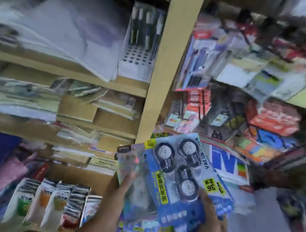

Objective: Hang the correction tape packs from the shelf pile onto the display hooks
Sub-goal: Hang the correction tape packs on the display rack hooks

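Blue correction tape pack (181, 182) — "VALUE" along its edge, yellow sticker "36", dark box (217, 134) behind — handwritten "BB", other print illegible

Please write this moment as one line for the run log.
left hand: holds clear blister pack | right hand: holds blue correction tape packs | packs: not yet on display hooks

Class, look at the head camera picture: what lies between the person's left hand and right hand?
In the head view, the blue correction tape packs fill the stretch: the left hand grips their left edge and the right hand their lower right corner.
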`<state>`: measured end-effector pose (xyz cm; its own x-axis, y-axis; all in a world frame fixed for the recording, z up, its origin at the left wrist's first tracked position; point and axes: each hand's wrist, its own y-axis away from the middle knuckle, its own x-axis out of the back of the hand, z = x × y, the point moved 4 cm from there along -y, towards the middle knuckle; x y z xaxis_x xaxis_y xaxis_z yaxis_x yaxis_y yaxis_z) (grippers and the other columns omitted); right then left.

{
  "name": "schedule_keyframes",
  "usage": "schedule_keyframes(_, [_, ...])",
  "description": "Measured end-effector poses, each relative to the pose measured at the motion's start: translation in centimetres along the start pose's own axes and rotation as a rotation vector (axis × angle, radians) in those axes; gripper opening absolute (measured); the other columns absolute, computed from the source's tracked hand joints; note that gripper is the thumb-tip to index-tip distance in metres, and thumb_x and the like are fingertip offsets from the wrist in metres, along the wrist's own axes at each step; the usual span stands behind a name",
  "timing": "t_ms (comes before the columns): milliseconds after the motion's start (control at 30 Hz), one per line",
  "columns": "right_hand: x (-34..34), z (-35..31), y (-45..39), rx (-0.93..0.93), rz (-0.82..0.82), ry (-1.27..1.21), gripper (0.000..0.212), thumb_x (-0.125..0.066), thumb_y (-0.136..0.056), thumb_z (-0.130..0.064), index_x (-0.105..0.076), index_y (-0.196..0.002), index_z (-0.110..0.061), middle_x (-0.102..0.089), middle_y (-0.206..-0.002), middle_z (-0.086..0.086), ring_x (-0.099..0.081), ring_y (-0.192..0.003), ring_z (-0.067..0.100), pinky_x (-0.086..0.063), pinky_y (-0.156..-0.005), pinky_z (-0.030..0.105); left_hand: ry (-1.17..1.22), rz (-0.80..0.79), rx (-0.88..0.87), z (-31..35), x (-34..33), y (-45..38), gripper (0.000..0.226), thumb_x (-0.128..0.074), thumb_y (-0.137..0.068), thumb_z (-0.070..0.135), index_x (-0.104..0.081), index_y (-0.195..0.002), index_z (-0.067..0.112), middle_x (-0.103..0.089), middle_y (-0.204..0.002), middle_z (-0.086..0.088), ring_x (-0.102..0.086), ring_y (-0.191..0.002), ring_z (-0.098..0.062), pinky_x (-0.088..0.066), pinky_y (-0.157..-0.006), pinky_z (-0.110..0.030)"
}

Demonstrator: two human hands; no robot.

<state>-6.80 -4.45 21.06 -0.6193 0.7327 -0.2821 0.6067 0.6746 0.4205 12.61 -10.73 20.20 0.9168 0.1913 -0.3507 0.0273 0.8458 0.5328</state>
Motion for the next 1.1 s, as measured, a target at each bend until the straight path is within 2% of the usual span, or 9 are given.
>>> schedule_keyframes(167, [-2.1, -6.7, 2.4, 0.071, -0.078, -0.098, 0.063, -0.084, -0.060, -0.034, -0.070, -0.116, -0.008, -0.078, -0.102, 0.014, -0.075, -0.089, 0.029, -0.058, -0.076, 0.041, -0.038, -0.238, -0.103, 2.4, -4.3, 1.5, 0.078, -0.088, -0.072, 0.051, -0.060, -0.138, 0.020, -0.077, -0.120, -0.009, -0.075, -0.101, -0.032, -0.064, -0.076, -0.042])
schedule_keyframes(300, [-2.1, -10.4, 2.9, -0.022, -0.197, -0.112, 0.064, -0.084, -0.072, -0.030, -0.065, -0.128, -0.006, -0.075, -0.115, 0.019, -0.071, -0.106, 0.040, -0.051, -0.101, 0.057, 0.037, -0.372, -0.025, 3.8, -7.7, 4.0, 0.101, -0.094, -0.052, 0.066, -0.061, -0.141, 0.030, -0.067, -0.140, -0.010, -0.067, -0.124, -0.036, -0.056, -0.098, -0.055])
schedule_keyframes(400, [-1.9, -13.4, 2.9, 0.029, -0.279, -0.052, 0.058, -0.080, -0.074, -0.030, -0.066, -0.126, -0.005, -0.074, -0.116, 0.018, -0.072, -0.103, 0.038, -0.054, -0.092, 0.049, 0.089, -0.412, 0.007, 4.7, -9.5, 4.9, 0.095, -0.093, -0.056, 0.059, -0.062, -0.140, 0.027, -0.070, -0.135, -0.011, -0.072, -0.115, -0.034, -0.062, -0.083, -0.046])
schedule_keyframes(600, [-1.4, -18.7, 3.0, 0.238, -0.222, 0.025, 0.046, -0.078, -0.084, -0.011, -0.062, -0.123, -0.029, -0.078, -0.106, 0.002, -0.074, -0.086, 0.023, -0.058, -0.068, 0.037, 0.096, -0.410, -0.145, 7.5, -12.7, 5.7, 0.077, -0.078, -0.073, 0.056, -0.059, -0.143, 0.028, -0.072, -0.134, -0.004, -0.068, -0.123, -0.031, -0.051, -0.106, -0.058])
schedule_keyframes(700, [-1.4, -20.0, 2.5, 0.233, -0.245, 0.163, 0.026, -0.075, -0.088, -0.017, -0.070, -0.113, -0.017, -0.076, -0.100, 0.012, -0.069, -0.075, 0.022, -0.054, -0.051, 0.029, 0.085, -0.342, -0.145, 8.4, -13.3, 5.4, 0.078, -0.080, -0.072, 0.062, -0.060, -0.142, 0.032, -0.072, -0.134, -0.004, -0.068, -0.122, -0.034, -0.050, -0.106, -0.061])
schedule_keyframes(833, [-1.7, -21.1, 2.5, 0.268, -0.332, 0.334, 0.016, -0.073, -0.090, -0.023, -0.075, -0.100, -0.011, -0.078, -0.085, 0.008, -0.071, -0.069, 0.016, -0.056, -0.057, 0.029, 0.091, -0.297, -0.061, 8.4, -13.9, 5.1, 0.073, -0.060, -0.075, 0.071, -0.068, -0.132, 0.025, -0.076, -0.123, -0.013, -0.073, -0.109, -0.040, -0.061, -0.083, -0.052])
schedule_keyframes(933, [-1.9, -22.0, 2.5, 0.310, -0.378, 0.402, 0.035, -0.084, -0.078, -0.038, -0.075, -0.099, -0.012, -0.077, -0.098, 0.011, -0.072, -0.083, 0.025, -0.057, -0.072, 0.042, 0.031, -0.335, -0.014, 8.5, -14.9, 5.5, 0.054, -0.044, -0.097, 0.063, -0.076, -0.106, 0.020, -0.083, -0.093, -0.007, -0.080, -0.073, -0.026, -0.061, -0.053, -0.037])
schedule_keyframes(1000, [-1.8, -22.6, 2.4, 0.307, -0.374, 0.394, 0.053, -0.088, -0.065, -0.048, -0.074, -0.103, -0.015, -0.076, -0.104, 0.011, -0.070, -0.096, 0.036, -0.055, -0.084, 0.052, -0.036, -0.353, -0.009, 8.3, -15.5, 5.6, 0.048, -0.043, -0.102, 0.054, -0.074, -0.099, 0.018, -0.082, -0.085, -0.007, -0.079, -0.065, -0.024, -0.060, -0.049, -0.035])
schedule_keyframes(1100, [-1.4, -23.1, 1.7, 0.285, -0.384, 0.366, 0.040, -0.084, -0.075, -0.035, -0.070, -0.106, -0.014, -0.076, -0.102, 0.008, -0.072, -0.084, 0.023, -0.051, -0.070, 0.035, -0.032, -0.263, -0.039, 7.9, -15.1, 5.1, 0.029, -0.047, -0.107, 0.031, -0.068, -0.103, 0.012, -0.075, -0.089, -0.015, -0.071, -0.066, -0.029, -0.062, -0.055, -0.037])
